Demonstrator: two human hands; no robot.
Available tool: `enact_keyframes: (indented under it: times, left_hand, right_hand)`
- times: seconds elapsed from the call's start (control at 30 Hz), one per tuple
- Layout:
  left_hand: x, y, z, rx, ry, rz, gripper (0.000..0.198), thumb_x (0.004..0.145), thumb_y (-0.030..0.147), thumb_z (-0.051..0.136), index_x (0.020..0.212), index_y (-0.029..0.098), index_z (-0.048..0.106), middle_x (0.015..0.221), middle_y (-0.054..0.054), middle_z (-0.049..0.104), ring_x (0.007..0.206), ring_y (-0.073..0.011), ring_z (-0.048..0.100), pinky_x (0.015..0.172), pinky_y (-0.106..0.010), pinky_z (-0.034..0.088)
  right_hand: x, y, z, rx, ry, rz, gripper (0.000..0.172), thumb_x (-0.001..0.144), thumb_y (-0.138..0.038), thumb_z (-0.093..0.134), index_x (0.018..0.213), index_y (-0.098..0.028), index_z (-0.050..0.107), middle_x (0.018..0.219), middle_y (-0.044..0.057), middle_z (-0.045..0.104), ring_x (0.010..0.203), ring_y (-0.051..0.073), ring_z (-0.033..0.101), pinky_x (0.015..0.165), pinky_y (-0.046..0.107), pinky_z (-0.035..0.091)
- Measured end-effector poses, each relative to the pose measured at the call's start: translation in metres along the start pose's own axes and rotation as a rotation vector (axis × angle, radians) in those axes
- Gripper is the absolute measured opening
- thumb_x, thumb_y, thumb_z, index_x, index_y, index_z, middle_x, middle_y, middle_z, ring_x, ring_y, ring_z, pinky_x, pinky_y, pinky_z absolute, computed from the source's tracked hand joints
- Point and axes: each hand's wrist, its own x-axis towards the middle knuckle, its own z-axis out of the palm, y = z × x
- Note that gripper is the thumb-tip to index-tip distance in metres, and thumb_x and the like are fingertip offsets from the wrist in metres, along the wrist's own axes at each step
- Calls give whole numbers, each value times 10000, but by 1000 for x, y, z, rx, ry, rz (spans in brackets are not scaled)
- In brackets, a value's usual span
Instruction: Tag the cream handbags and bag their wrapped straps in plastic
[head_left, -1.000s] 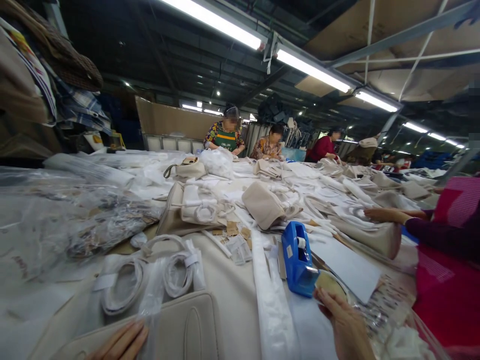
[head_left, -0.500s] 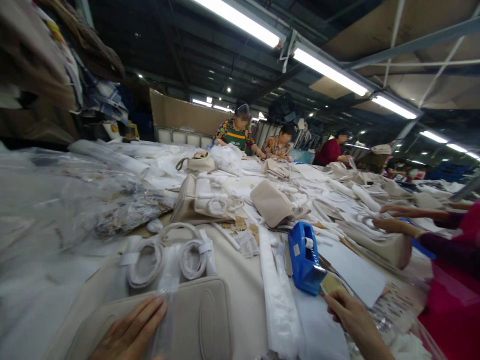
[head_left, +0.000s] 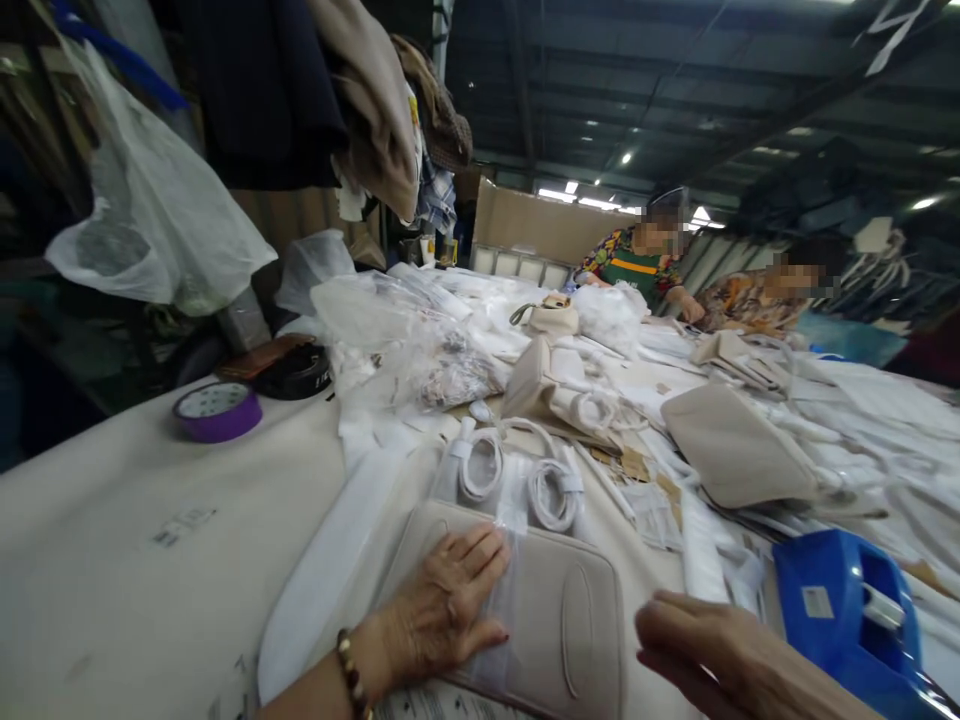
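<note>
My left hand [head_left: 444,605] lies flat with fingers spread on a beige bag [head_left: 559,620] and on a clear plastic strip [head_left: 501,600] that runs across it. My right hand [head_left: 720,655] hovers low at the bag's right edge, fingers together and extended, nothing visible in it. A blue tape dispenser [head_left: 844,615] stands just right of that hand. Two white coiled straps [head_left: 517,480] wrapped in plastic lie just beyond the bag.
A purple tape roll [head_left: 217,410] and a black roll [head_left: 296,372] sit at the left on the pale table [head_left: 150,520]. Plastic bags [head_left: 405,335], beige bags [head_left: 731,445] and white wrapping cover the far side. Two seated people [head_left: 637,262] work at the far end. Clothes hang overhead.
The view has swung left and down. My left hand moved further onto the bag and plastic strip. My right hand left the tape dispenser's front and came toward the bag.
</note>
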Motion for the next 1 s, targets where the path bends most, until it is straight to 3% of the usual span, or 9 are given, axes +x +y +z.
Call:
enact_keyframes:
  times: [0.07, 0.13, 0.33, 0.83, 1.0]
  left_hand:
    - [0, 0, 1, -16, 14, 8, 622, 838, 465, 581, 1308, 90, 424, 1335, -152, 509, 1283, -303, 404, 1039, -433, 376]
    - [-1, -1, 3, -37, 27, 7, 631, 848, 507, 545, 1312, 101, 414, 1336, -140, 503, 1288, -299, 389, 1044, -427, 362]
    - [0, -3, 5, -81, 18, -11, 668, 832, 528, 562, 1342, 139, 378, 1340, -117, 482, 1293, -274, 359, 1053, -397, 332]
    - [-2, -4, 8, -39, 63, 13, 578, 891, 505, 467, 1317, 118, 409, 1391, -147, 431, 1302, -270, 336, 1043, -385, 302]
    - [0, -3, 7, -15, 0, 32, 509, 937, 476, 379, 1305, 128, 433, 1454, -75, 401, 1300, -256, 333, 1013, -374, 310]
  right_hand:
    - [38, -35, -25, -138, -81, -198, 278, 933, -265, 374, 732, -216, 560, 759, 35, 634, 650, 152, 570, 572, 262, 368]
    - [72, -51, -37, -299, -138, -336, 224, 923, -212, 422, 757, -190, 570, 758, 41, 627, 673, 148, 568, 577, 261, 332]
    - [136, -49, -38, -593, -244, -471, 135, 874, -170, 523, 785, -155, 622, 744, 56, 661, 673, 148, 591, 569, 265, 294]
    - [182, -49, -36, -739, -350, -507, 112, 823, -186, 579, 774, -178, 680, 766, 61, 708, 731, 184, 661, 535, 277, 277]
    - [188, -55, -40, -714, -400, -446, 122, 783, -141, 587, 796, -182, 702, 775, 65, 723, 711, 178, 657, 500, 262, 243]
